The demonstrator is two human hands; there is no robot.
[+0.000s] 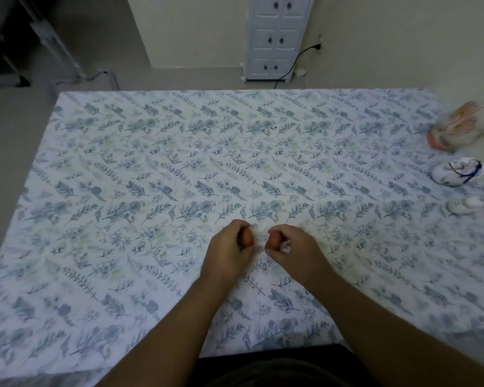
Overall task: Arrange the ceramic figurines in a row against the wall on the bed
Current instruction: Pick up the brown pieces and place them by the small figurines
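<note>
My left hand [227,248] is closed around a small brown-orange figurine [247,238], mostly hidden by the fingers. My right hand [289,248] grips a second brown-orange figurine [274,240] with a white part showing beside the fingers. Both hands hover low over the middle of the floral bed sheet [151,177]. Along the wall on the right stand three figurines: a large pink-and-white one [456,127], a white one with blue markings [456,174] and a small white one [465,206].
The cream wall [481,65] borders the bed's right side. Beyond the far edge of the bed stand a white drawer cabinet [277,37], a black cable plugged into a socket [299,55] and a dark frame at the far left [48,43].
</note>
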